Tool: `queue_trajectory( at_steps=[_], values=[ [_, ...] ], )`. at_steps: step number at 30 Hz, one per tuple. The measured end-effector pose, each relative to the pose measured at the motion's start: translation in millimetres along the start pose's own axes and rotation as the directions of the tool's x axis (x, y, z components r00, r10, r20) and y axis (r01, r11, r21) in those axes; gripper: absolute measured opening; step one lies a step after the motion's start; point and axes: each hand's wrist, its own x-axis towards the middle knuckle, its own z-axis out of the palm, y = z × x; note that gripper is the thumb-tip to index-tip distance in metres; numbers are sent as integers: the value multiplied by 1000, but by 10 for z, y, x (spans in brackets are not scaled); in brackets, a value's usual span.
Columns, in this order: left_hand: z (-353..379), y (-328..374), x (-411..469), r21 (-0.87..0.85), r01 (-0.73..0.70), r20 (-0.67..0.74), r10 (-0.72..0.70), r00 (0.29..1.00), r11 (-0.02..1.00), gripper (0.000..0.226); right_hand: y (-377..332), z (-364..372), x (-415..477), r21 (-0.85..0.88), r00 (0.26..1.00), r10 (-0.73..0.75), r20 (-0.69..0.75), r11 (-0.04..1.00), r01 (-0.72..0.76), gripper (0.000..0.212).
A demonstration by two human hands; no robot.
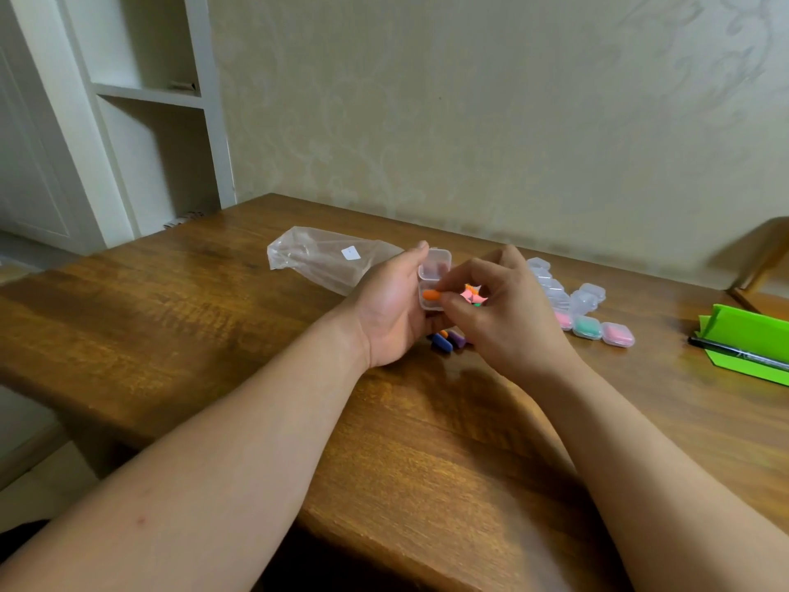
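Observation:
My left hand [390, 311] holds a small clear plastic case [433, 275] with its lid hinged open, above the wooden table [213, 318]. My right hand [497, 311] pinches an orange foam earplug [430, 295] at the case's lower half. More coloured pieces, pink and orange [471, 293], show between my right fingers. Loose blue and purple earplugs [446, 340] lie on the table under my hands.
A crumpled clear plastic bag [324, 258] lies behind my left hand. Several small clear cases [585, 299], some filled with pink or green, sit to the right. A green folded stand with a black pen [743, 348] is at the far right. White shelves [149, 96] stand at the left.

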Motion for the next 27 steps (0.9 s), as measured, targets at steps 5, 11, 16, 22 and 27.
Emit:
queue_trajectory(
  at_steps=[5, 11, 16, 22, 27],
  values=[
    [1, 10, -25, -11, 27, -6, -27, 1000, 1000, 56, -6, -16, -8, -59, 999, 25, 40, 998, -22, 8],
    [14, 16, -29, -4, 24, -25, -24, 999, 1000, 58, -5, -18, -14, -75, 998, 19, 66, 997, -14, 13],
    [-12, 19, -6, -23, -15, -67, 13, 998, 1000, 64, 14, -15, 6, 45, 1000, 30, -10, 999, -29, 20],
    [-86, 83, 24, -154, -140, -202, 107, 974, 978, 54, 147, -30, 43, -50, 986, 166, -24, 985, -167, 16],
    [-54, 87, 9, -162, -155, -252, 112, 961, 975, 53, 139, 46, 13, -213, 980, 173, 97, 966, -149, 8]
  ],
)
